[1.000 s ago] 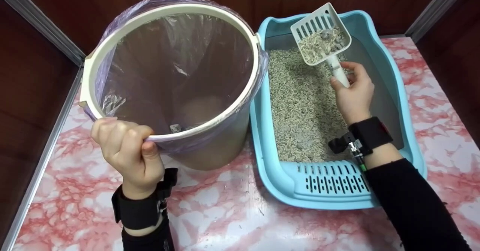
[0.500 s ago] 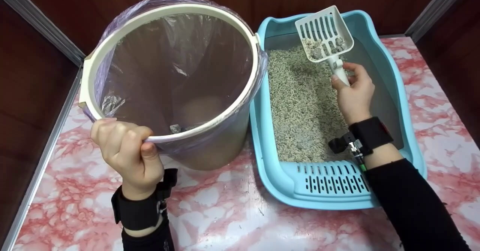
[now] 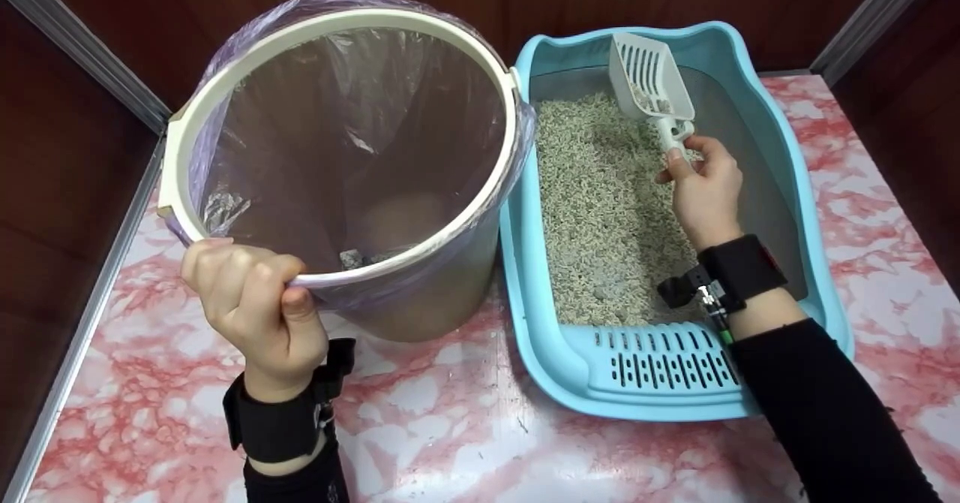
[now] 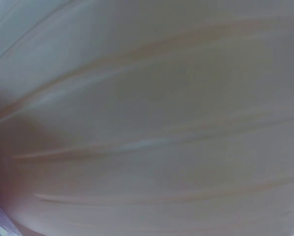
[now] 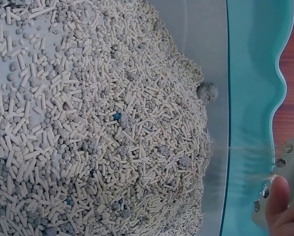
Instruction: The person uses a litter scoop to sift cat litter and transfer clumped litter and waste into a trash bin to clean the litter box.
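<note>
Scoop [image 3: 649,79]: upper right of frame, above litter tray [image 3: 814,210]; handle held in right hand [image 3: 705,188], long axis running up-frame from the grip. Bin [image 3: 337,158]: left of scoop, rim gripped by left hand [image 3: 255,304]. Both on desk [image 3: 465,428].

On the worktop [image 3: 465,428], the lined bin [image 3: 420,293] stands left of the litter tray [image 3: 660,383], touching it.
</note>
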A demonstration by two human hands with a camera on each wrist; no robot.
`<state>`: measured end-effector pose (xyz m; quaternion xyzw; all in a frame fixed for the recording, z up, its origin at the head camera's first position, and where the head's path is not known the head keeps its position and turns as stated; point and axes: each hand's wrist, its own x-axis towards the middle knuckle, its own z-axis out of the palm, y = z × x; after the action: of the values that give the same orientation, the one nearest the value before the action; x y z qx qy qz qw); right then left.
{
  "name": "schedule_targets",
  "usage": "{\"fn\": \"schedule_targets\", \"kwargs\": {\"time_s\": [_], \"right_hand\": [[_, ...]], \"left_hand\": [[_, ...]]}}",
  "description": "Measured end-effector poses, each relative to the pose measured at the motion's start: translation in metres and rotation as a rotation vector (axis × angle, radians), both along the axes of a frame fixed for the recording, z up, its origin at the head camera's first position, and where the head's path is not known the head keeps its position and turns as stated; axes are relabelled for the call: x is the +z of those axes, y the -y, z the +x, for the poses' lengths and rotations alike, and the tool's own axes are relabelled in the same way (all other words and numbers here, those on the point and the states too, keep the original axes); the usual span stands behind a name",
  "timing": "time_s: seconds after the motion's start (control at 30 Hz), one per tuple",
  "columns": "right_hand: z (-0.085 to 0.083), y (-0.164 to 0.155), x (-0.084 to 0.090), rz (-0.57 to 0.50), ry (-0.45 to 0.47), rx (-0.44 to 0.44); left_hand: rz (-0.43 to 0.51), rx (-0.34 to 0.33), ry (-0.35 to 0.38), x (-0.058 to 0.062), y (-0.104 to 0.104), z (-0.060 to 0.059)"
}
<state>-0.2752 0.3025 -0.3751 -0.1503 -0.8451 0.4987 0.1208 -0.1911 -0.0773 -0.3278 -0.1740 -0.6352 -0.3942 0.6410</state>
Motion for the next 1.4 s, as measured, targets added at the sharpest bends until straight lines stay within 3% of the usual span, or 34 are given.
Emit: {"fn": "schedule_targets", "kwargs": {"time_s": [0.27,0.57,1.13,1.4], "right_hand": [[0.0012,-0.0009,0.0004,0.007,0.013,0.029],[0.0013,0.0018,0.0009,0.102,-0.033,-0.032],[0.0013,0.0051,0.0028,0.174,-0.042,-0.081],[0.002,0.0052,0.0019,0.129,-0.057,-0.07]], "left_hand": [[0.001,0.003,-0.001,-0.0003,-0.0001,0.0004],[0.001,0.0,0.004,-0.0004,0.0007,0.0008],[0.006,0.006,-0.006,0.0003,0.0003,0.0018],[0.002,0.008,-0.005,-0.001,0.0006,0.0013]]}}
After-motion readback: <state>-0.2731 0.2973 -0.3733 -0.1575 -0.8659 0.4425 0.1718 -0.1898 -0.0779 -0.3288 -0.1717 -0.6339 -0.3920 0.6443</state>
